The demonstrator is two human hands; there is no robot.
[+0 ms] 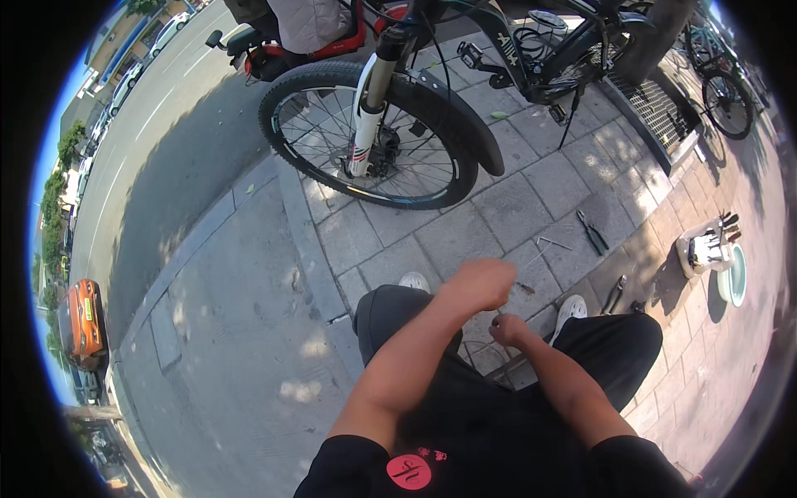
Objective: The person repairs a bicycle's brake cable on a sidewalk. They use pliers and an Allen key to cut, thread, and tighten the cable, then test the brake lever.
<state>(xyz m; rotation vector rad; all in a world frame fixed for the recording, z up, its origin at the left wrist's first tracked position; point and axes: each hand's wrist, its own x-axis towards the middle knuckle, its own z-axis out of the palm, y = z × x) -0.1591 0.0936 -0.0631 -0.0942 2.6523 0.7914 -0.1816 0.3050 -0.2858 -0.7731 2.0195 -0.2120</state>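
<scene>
My left hand (486, 285) is closed in a fist, above my right hand (508, 330), which is also closed. The two are close together between my knees. A small dark piece seems to show between them, too small to name. On the paving past my hands lie an L-shaped hex key (553, 242) and green-handled pliers (593, 233). Nearer my right knee is a second pair of pliers (614, 295), with a small dark object (638, 307) beside it.
A bicycle's front wheel (369, 137) stands ahead, its frame (506, 50) reaching right. At right are a container of tools (706, 249) and a pale green basin (733, 278). A metal tree grate (652, 108) lies beyond. The road (158, 133) with an orange car (81, 319) is left.
</scene>
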